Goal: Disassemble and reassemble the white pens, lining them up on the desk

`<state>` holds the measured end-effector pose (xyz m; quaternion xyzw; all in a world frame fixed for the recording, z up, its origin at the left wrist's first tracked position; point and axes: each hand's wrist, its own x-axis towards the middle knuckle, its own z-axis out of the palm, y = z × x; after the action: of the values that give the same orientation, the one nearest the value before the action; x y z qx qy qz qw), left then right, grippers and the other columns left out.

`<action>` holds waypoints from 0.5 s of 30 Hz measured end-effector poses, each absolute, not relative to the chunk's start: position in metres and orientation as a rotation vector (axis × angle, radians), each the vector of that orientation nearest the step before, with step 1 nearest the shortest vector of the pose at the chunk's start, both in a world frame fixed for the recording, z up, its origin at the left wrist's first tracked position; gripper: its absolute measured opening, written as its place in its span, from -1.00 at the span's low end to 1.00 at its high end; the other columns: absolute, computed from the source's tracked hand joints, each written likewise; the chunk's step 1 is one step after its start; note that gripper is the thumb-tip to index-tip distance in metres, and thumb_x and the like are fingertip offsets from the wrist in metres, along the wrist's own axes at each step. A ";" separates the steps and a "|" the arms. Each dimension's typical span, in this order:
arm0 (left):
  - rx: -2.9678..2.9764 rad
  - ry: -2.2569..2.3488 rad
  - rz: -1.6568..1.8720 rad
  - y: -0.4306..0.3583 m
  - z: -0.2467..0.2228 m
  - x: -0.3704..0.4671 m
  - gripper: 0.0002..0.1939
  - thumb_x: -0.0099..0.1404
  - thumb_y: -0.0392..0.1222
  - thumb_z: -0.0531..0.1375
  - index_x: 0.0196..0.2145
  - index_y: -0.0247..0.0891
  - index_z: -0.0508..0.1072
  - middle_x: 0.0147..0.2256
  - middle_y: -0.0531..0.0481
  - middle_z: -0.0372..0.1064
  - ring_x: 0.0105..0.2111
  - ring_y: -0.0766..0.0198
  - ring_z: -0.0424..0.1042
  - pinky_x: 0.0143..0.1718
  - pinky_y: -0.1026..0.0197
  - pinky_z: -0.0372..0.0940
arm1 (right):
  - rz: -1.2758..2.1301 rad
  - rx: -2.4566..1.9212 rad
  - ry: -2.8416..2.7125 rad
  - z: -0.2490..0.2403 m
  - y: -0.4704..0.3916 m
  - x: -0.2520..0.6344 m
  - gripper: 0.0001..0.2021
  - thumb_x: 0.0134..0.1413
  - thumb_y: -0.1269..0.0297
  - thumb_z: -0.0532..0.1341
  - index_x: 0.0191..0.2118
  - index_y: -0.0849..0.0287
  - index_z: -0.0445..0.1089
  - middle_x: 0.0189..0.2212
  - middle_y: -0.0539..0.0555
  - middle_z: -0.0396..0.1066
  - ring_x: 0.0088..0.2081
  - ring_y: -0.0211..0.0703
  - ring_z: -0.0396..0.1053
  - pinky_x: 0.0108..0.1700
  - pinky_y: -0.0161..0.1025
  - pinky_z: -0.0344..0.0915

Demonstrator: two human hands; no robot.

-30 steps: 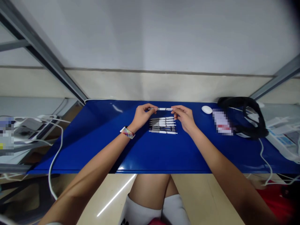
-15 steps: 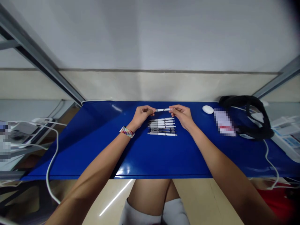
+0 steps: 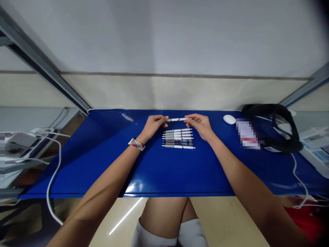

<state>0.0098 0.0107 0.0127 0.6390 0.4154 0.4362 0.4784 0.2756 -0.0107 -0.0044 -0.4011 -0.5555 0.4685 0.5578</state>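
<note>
Head view: one pen in hand, others lined up

Your left hand (image 3: 153, 126) pinches the grey-grip end of the held pen (image 3: 177, 119); your right hand (image 3: 200, 125) pinches its other end, so it lies level between your fingertips; nearer you, between your wrists, the row of pens (image 3: 177, 132) rests side by side on the blue table (image 3: 102, 164), tips toward your left; so those look set out, while the held one is not yet among them; their exact count is too small to tell.
</note>
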 end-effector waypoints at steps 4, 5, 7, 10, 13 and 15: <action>1.686 0.978 1.146 0.012 0.005 0.009 -0.67 0.29 0.01 0.44 -0.08 -0.21 0.68 -0.29 -0.05 0.62 -0.35 0.23 0.48 -0.26 0.16 0.30 | 1.118 -0.950 -1.269 -0.008 -0.007 0.279 -0.72 0.08 0.09 0.55 -0.13 0.10 0.70 -0.31 0.09 0.65 -0.38 -0.19 0.49 -0.28 -0.18 0.42; 1.731 0.978 1.164 0.012 0.003 0.008 -0.68 0.29 -0.02 0.44 -0.06 -0.20 0.68 -0.26 -0.05 0.63 -0.34 0.22 0.48 -0.26 0.16 0.31 | 1.124 -0.953 -1.261 -0.008 -0.007 0.280 -0.71 0.07 0.09 0.55 -0.13 0.10 0.70 -0.31 0.09 0.65 -0.39 -0.20 0.49 -0.28 -0.18 0.41; 1.847 1.000 1.189 0.011 0.003 0.007 -0.75 0.35 -0.03 0.40 -0.10 -0.19 0.69 -0.21 -0.06 0.65 -0.30 0.21 0.50 -0.22 0.15 0.32 | 1.142 -0.956 -1.250 -0.008 -0.006 0.281 -0.71 0.04 0.09 0.56 -0.14 0.10 0.70 -0.32 0.09 0.65 -0.39 -0.20 0.47 -0.29 -0.19 0.40; 2.056 1.062 1.186 0.008 0.007 0.005 -0.75 0.45 0.02 0.31 -0.17 -0.20 0.68 -0.25 -0.07 0.64 -0.26 0.17 0.51 -0.16 0.12 0.33 | 1.171 -0.950 -1.238 -0.008 -0.006 0.282 -0.70 -0.01 0.10 0.58 -0.17 0.11 0.71 -0.33 0.10 0.65 -0.37 -0.18 0.49 -0.27 -0.18 0.40; 2.196 1.086 1.143 0.006 0.009 0.004 -0.59 0.55 0.09 0.18 -0.31 -0.22 0.64 -0.38 -0.05 0.57 -0.31 0.17 0.50 -0.16 0.11 0.33 | 1.192 -0.950 -1.225 -0.007 -0.006 0.283 -0.69 -0.05 0.10 0.60 -0.19 0.10 0.71 -0.32 0.11 0.66 -0.33 -0.15 0.51 -0.26 -0.18 0.40; 2.201 1.097 1.110 0.005 0.008 0.004 -0.44 0.60 0.12 0.08 -0.44 -0.22 0.59 -0.48 -0.04 0.48 -0.39 0.20 0.46 -0.19 0.11 0.32 | 1.203 -0.952 -1.226 -0.007 -0.006 0.283 -0.69 -0.06 0.10 0.60 -0.19 0.10 0.71 -0.31 0.11 0.66 -0.33 -0.15 0.51 -0.26 -0.18 0.39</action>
<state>0.0037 0.0052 0.0077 0.7959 0.3965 0.4013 0.2199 0.2835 -0.0059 -0.0072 -0.4032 -0.5191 0.5093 0.5555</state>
